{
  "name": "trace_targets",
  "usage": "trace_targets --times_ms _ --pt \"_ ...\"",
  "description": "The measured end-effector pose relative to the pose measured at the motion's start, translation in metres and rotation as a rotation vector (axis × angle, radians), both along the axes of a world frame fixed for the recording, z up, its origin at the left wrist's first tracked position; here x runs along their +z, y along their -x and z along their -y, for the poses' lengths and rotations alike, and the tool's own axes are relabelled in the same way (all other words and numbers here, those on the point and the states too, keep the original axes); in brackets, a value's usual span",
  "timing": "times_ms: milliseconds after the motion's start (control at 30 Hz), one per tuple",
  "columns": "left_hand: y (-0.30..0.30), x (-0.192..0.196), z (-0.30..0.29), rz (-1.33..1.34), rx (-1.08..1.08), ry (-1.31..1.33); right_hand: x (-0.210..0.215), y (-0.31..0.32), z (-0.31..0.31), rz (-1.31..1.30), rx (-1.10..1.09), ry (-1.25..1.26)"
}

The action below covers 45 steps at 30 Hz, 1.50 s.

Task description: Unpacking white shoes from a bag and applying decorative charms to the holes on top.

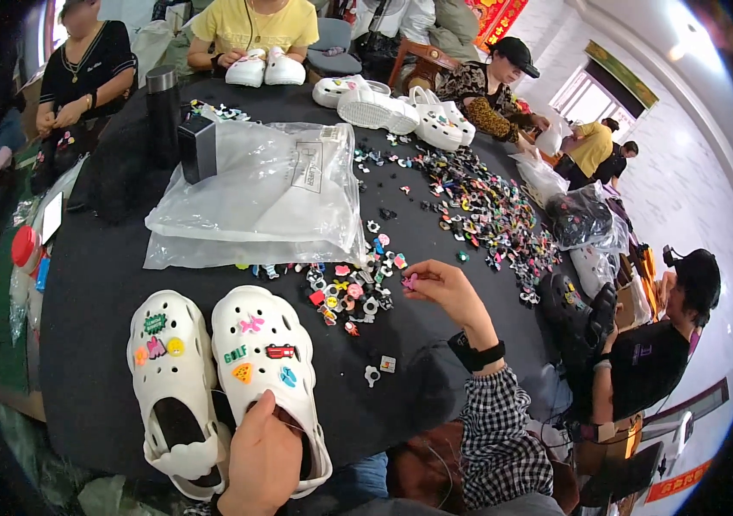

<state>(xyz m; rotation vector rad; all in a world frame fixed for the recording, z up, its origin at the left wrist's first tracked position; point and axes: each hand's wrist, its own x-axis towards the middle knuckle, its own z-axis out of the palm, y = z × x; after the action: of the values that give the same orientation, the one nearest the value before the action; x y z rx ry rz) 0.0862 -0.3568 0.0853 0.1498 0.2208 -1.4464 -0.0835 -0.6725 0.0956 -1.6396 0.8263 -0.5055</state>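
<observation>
Nearest, the left hand (263,460) grasps the heel opening of a white perforated foam clog (265,370) studded with coloured charms, on the black table (91,292). Beside it lies its twin (173,378). The right hand (452,297) pinches a small pink charm (409,280) over scattered charms (478,211).

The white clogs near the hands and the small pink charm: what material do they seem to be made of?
The white clogs look like moulded foam or soft rubber: matte, thick-walled, with punched round holes. The left hand grips the heel of one. The pink charm, pinched in the right hand, is probably soft plastic or rubber, but it is too small to be sure.
</observation>
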Motion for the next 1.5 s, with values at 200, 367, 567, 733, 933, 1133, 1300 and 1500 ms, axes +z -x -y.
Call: trace_targets --times_ms 200,367,567,733,933,1133,1300,1500 --pt "-0.001 -0.014 -0.003 -0.152 -0.051 0.237 0.000 -0.009 -0.007 -0.007 0.089 0.006" --pt "0.008 0.006 0.006 0.121 0.133 -0.302 -0.016 -0.023 -0.007 0.044 0.112 -0.010" --pt "0.007 0.012 0.012 0.052 0.047 -0.342 -0.011 -0.016 -0.007 0.035 0.026 -0.003" --pt "0.008 0.023 0.017 0.141 0.134 -0.391 -0.015 -0.012 0.001 -0.033 -0.046 0.085" --pt "0.007 -0.006 0.000 -0.040 0.035 -0.314 -0.024 -0.009 0.012 -0.220 -0.217 0.651" --pt "0.006 0.015 0.005 0.023 0.059 -0.337 -0.029 -0.003 0.012 -0.405 -0.184 0.819" --pt "0.001 -0.023 -0.006 -0.044 0.011 0.088 -0.025 -0.023 -0.003 -0.340 -0.079 0.637" --pt "0.001 0.042 0.014 -0.040 0.057 -0.581 -0.031 -0.012 0.013 -0.416 -0.223 0.834"
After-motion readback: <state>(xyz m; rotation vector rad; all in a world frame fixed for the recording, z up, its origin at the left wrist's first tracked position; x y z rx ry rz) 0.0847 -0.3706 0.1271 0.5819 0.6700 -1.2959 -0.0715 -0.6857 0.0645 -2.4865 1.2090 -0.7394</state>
